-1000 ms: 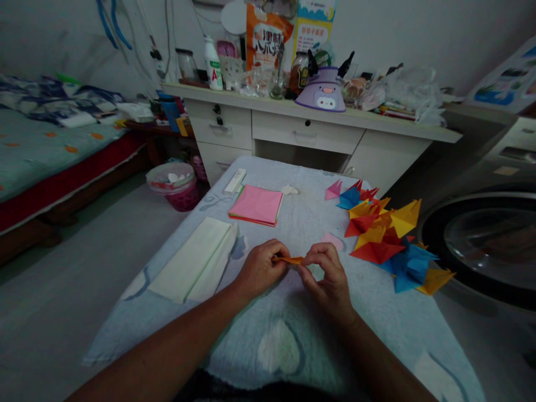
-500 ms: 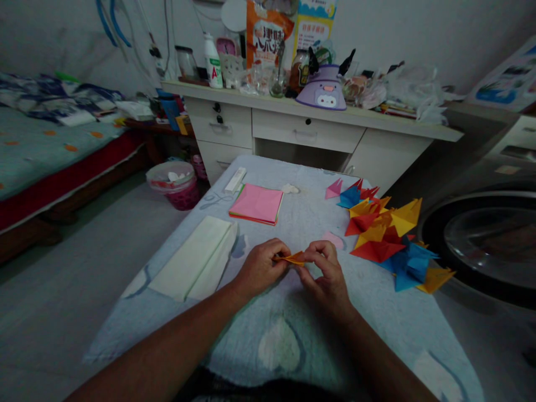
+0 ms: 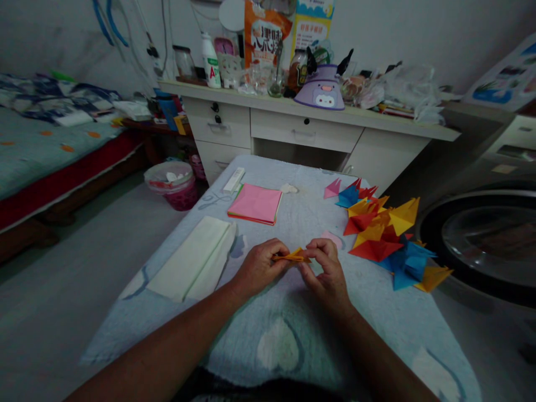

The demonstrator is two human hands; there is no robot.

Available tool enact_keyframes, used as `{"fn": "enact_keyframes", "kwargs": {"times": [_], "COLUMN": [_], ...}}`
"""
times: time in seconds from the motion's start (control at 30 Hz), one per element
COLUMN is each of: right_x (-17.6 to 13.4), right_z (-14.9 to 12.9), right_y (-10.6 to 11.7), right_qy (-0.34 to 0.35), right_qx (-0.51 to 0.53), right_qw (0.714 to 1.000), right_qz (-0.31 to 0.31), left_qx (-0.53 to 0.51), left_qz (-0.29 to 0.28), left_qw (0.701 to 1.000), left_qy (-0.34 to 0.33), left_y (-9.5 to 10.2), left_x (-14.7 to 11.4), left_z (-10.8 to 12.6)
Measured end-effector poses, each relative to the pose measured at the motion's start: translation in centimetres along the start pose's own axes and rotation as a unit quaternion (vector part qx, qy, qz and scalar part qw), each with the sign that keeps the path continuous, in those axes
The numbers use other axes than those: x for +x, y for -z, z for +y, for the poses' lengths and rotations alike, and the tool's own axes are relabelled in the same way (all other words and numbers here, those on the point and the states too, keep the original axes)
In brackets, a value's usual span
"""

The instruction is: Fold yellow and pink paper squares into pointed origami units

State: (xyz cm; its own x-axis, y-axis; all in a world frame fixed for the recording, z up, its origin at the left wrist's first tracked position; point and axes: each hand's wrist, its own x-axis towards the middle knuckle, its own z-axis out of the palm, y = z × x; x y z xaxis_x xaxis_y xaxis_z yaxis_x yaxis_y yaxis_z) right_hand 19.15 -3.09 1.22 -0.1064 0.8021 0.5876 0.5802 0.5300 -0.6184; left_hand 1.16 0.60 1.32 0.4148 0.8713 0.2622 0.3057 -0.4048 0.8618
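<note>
A small folded piece of orange origami paper (image 3: 294,255) is between my two hands, above the near middle of the cloth-covered table. My left hand (image 3: 264,262) pinches its left end between thumb and curled fingers. At its right end, my right hand (image 3: 326,273) has thumb and index finger on the paper, with the other fingers bent. A stack of square paper (image 3: 255,203), pink on top, lies beyond my hands to the left. To the right sits a cluster of folded paper cranes (image 3: 377,240) in red, blue, yellow and pink.
A folded pale cloth (image 3: 190,257) lies left of my left hand, and a small white box (image 3: 233,180) near the paper stack. A white desk (image 3: 305,124) with clutter on top stands behind the table. A pink bin (image 3: 180,192) is on the floor; a washing machine (image 3: 486,240) stands right.
A flap of the orange paper now stands up near my right fingers, and more of the paper shows between the hands. Both hands stay in nearly the same place.
</note>
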Motion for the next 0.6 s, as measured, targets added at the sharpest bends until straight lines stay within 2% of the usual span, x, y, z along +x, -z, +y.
{"fn": "enact_keyframes", "kwargs": {"times": [0.1,0.23,0.37,0.6], "right_x": [-0.15,-0.30,-0.33,-0.21], "right_z": [0.21,0.45,0.49,0.27], "right_y": [-0.13,-0.20,-0.13,-0.12], "right_qy": [0.008,0.017,0.015,0.027], "right_qx": [0.003,0.003,-0.003,-0.011], "right_qw": [1.000,1.000,1.000,0.999], "right_qz": [0.006,0.011,0.009,0.012], "left_qx": [0.003,0.035,0.081,0.051], "left_qz": [0.025,0.094,0.077,0.056], "left_qw": [1.000,0.989,0.985,0.988], "left_qy": [-0.017,-0.108,-0.130,-0.132], "left_y": [-0.26,-0.53,-0.35,-0.07], "left_x": [-0.26,-0.61,-0.72,-0.29], "left_z": [-0.35,-0.71,-0.50,-0.50]}}
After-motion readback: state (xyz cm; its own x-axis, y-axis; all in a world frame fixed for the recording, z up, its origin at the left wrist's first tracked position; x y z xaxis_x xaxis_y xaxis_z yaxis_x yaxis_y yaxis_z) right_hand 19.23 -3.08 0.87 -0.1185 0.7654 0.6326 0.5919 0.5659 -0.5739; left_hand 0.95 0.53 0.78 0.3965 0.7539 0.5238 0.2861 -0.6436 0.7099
